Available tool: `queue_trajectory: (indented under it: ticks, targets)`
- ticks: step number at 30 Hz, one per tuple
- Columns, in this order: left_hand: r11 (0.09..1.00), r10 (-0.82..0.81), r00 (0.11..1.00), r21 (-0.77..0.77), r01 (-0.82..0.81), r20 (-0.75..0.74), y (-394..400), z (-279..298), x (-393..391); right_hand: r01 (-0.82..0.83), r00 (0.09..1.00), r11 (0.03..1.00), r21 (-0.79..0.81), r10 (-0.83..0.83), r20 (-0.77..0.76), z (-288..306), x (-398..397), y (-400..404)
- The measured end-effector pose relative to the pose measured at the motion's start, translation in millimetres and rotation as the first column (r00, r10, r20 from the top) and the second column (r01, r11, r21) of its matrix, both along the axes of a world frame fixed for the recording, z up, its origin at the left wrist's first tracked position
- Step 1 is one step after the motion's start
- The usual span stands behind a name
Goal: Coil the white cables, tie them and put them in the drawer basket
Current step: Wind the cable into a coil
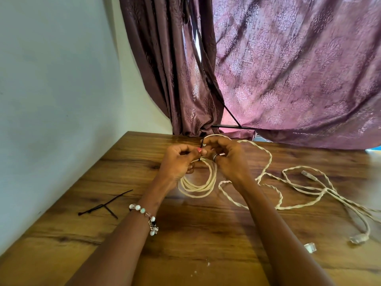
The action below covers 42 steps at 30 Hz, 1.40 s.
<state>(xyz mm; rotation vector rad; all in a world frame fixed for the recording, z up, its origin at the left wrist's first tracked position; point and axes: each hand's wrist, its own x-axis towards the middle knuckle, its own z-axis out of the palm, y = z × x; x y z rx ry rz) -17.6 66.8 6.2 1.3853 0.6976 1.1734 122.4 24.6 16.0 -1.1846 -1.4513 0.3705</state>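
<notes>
In the head view, both hands are meeting above the far middle of the wooden tabletop (206, 234), working at the top of a coiled white cable (198, 185). The left hand (178, 159) is curling its fingers (185, 150) and pinching a thin black cable tie (201, 147) where it is crossing the coil, a pink-painted thumbnail showing at the pinch. The right hand (224, 156), wearing a ring, is bending its fingers (210, 144) tightly around the same tie and the upper strands of the coil, right against the left hand. The coil is hanging down from the grip, and its lower loops are lying on the tabletop between the two wrists. A beaded bracelet (144, 215) is sitting on the left wrist. To the right, a second white cable (288, 195) is sprawling loose in twisted loops across the tabletop, its clear plugs (358, 238) lying near the right edge. On the left side, well apart from the hands, spare black ties (105, 205) are lying crossed. A purple patterned curtain (288, 69) is hanging behind the tabletop beside a pale wall (51, 89).
</notes>
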Motion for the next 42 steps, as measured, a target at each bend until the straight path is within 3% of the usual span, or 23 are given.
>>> queue_trajectory:
  ticks: [6,11,17,24,30,33,42]
  targets:
    - [0.999,-0.043,0.998,0.028,0.045,-0.054,2.4,-2.9,0.1,0.045,0.999,0.998,0.047,-0.046,0.019,1.9,-0.9,-3.7]
    - [0.987,-0.059,0.993,0.145,0.073,-0.104,-1.2,-1.4,1.7,0.09,0.996,0.992,0.084,-0.088,-0.034,0.4,-5.0,-4.1]
    - [0.987,-0.024,0.997,0.154,0.035,-0.073,-5.5,-1.8,3.7,0.046,0.932,0.999,-0.014,-0.048,-0.358,1.3,-13.7,-5.6]
    - [0.96,0.076,0.988,0.276,-0.038,-0.131,-3.6,-6.5,5.6,0.124,0.878,0.991,-0.051,-0.134,-0.459,4.3,-20.3,-4.9]
    - [0.747,0.264,0.946,0.661,-0.076,-0.19,-4.6,-5.9,7.8,0.138,0.831,0.987,-0.085,-0.162,-0.533,14.1,-23.1,-7.0]
    - [0.689,0.283,0.938,0.722,-0.056,-0.198,-10.7,-3.8,13.1,0.145,0.792,0.982,-0.117,-0.187,-0.582,18.7,-17.8,-7.2]
    - [0.805,0.195,0.964,0.592,-0.05,-0.183,-10.5,-4.0,16.7,0.227,0.763,0.958,-0.173,-0.285,-0.58,18.3,-21.9,-4.3]
